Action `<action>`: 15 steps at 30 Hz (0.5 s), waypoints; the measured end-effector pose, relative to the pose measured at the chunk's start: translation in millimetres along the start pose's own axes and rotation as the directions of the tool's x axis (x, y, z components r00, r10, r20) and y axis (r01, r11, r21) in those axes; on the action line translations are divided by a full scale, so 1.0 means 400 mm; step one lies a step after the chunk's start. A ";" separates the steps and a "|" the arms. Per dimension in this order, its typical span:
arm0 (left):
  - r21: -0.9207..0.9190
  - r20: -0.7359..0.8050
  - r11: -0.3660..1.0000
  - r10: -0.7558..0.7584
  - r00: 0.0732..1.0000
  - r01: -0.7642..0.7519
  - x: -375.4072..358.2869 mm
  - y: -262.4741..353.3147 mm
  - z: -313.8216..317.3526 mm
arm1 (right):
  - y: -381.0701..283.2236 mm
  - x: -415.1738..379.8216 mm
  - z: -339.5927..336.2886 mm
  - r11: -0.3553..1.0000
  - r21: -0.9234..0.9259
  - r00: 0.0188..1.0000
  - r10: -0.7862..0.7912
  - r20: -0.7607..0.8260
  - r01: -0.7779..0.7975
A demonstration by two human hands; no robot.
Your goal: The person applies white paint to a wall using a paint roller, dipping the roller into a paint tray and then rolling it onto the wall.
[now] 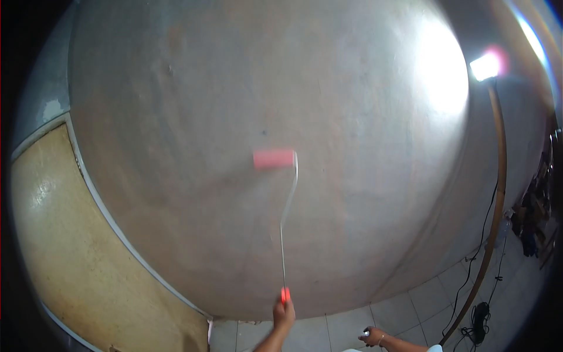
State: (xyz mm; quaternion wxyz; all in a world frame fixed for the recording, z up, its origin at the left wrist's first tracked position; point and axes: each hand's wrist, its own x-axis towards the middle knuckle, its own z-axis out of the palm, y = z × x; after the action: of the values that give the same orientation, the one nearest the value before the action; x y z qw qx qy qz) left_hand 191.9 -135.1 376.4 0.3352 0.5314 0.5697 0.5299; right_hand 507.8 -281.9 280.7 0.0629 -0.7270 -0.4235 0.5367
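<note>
pink roller [274,159] is kinda blurry, up at the wall [352,193]. left hand [284,315] is clenched round its red-orange handle [285,295]. right hand [373,337] is curled on some small white thing [365,334], too tiny to make out. clutter [532,211] at far right is murky, partly cut off.

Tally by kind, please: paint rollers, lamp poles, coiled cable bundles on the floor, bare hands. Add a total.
Paint roller: 1
Lamp pole: 1
Coiled cable bundle: 1
Bare hands: 2 (left hand, right hand)
Total: 5
</note>
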 end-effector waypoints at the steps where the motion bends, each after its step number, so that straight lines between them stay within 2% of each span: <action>1: 0.052 -0.008 0.996 0.068 0.998 -0.067 0.094 0.136 0.003 | -0.029 0.016 -0.011 0.988 -0.135 0.997 -0.072 0.027 0.075; 2: -0.053 -0.028 0.996 0.075 0.997 -0.077 0.163 0.309 0.003 | -0.060 0.032 -0.015 0.953 -0.261 0.988 -0.143 0.062 0.154; 4: -0.157 0.094 0.986 -0.044 0.995 0.058 0.272 0.508 -0.007 | -0.120 0.062 -0.007 0.870 -0.372 0.942 -0.334 0.038 0.324; 5: -0.156 0.094 0.986 -0.041 0.995 0.055 0.288 0.502 0.004 | -0.168 0.058 -0.010 0.869 -0.332 0.926 -0.377 0.033 0.366; 7: -0.129 0.057 0.992 0.006 0.998 0.001 0.320 0.442 0.046 | -0.241 0.022 -0.014 0.865 -0.314 0.916 -0.399 0.042 0.391; 9: 0.047 -0.044 0.983 0.179 0.983 -0.176 0.219 0.213 0.106 | -0.306 -0.003 -0.011 0.907 0.023 0.900 -0.420 0.114 0.421; 10: 0.017 -0.024 0.986 0.165 0.986 -0.165 0.111 0.150 0.113 | -0.312 0.002 -0.004 0.907 0.024 0.900 -0.421 0.112 0.421; 11: 0.031 0.020 0.999 0.041 0.999 -0.042 0.005 0.020 0.118 | -0.321 0.014 0.000 0.864 -0.028 0.863 -0.500 0.075 0.503; 12: 0.149 0.008 0.988 -0.052 0.999 0.050 -0.114 -0.095 0.115 | -0.328 0.022 0.006 0.813 -0.080 0.816 -0.576 0.041 0.577; 13: 0.072 0.211 0.899 -0.436 0.875 0.431 -0.215 -0.200 0.093 | -0.336 0.022 0.008 0.812 -0.072 0.815 -0.579 0.027 0.580; 14: 0.075 0.221 0.903 -0.428 0.876 0.423 -0.218 -0.210 0.095 | -0.336 0.015 0.005 0.821 -0.026 0.822 -0.570 0.007 0.570; 15: 0.004 0.197 0.899 -0.431 0.881 0.439 -0.227 -0.220 0.100 | -0.332 0.008 0.003 0.831 0.018 0.831 -0.556 -0.005 0.556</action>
State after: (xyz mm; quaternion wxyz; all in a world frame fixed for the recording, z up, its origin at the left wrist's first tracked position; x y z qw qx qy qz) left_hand 226.6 -201.5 266.8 0.5099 0.4320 0.6283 0.3984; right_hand 434.1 -196.3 350.4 0.2229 -0.5718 -0.6117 0.4991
